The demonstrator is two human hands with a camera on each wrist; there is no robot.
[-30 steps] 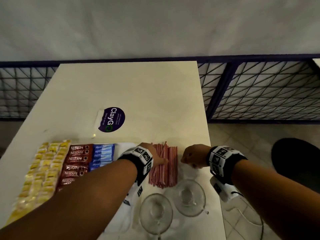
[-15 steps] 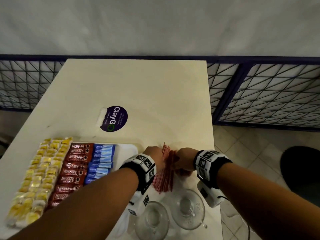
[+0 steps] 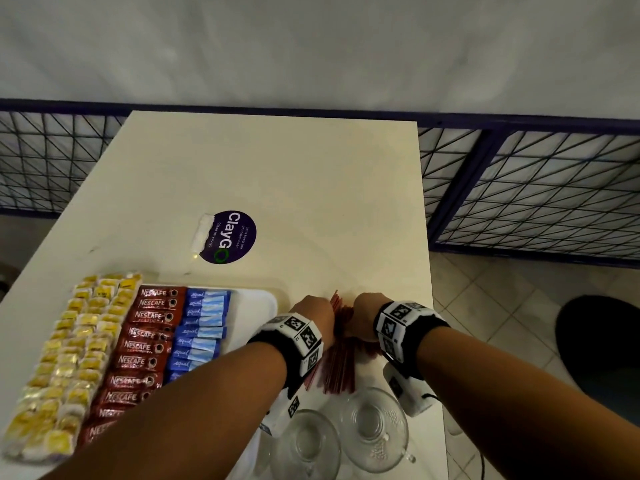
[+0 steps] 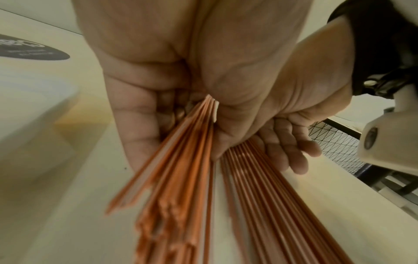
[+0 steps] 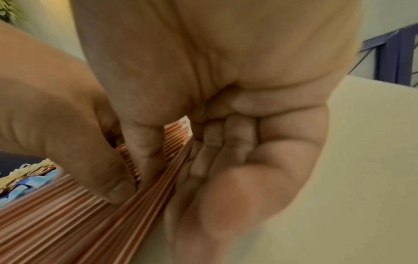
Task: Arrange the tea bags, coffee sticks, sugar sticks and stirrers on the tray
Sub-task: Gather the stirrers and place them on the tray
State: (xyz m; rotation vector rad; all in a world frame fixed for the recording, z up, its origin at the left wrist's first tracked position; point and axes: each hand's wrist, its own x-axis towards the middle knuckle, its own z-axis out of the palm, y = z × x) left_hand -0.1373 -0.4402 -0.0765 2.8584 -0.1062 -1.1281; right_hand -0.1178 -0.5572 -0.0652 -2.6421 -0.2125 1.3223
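Note:
A white tray (image 3: pixel 258 303) holds rows of yellow tea bags (image 3: pixel 69 355), red Nescafe coffee sticks (image 3: pixel 145 344) and blue sugar sticks (image 3: pixel 202 327). To its right a bundle of red stirrers (image 3: pixel 337 367) lies on the table. My left hand (image 3: pixel 313 317) grips the bundle's far end from the left, fingers curled round the stirrers (image 4: pixel 181 160). Opposite it, my right hand (image 3: pixel 365 315) closes on the same bundle from the right, thumb and fingers pinching the stirrers (image 5: pixel 126 205). The fingertips are hidden in the head view.
Two upturned glass cups (image 3: pixel 372 427) (image 3: pixel 304 445) stand at the near edge just behind the stirrers. A round purple sticker (image 3: pixel 228 237) sits mid-table. The table's right edge (image 3: pixel 427 271) is close to my right hand, with tiled floor and a wire fence beyond.
My right hand has moved left onto the stirrers. Both hands have squeezed the spread-out stirrers into a tight bundle between them.

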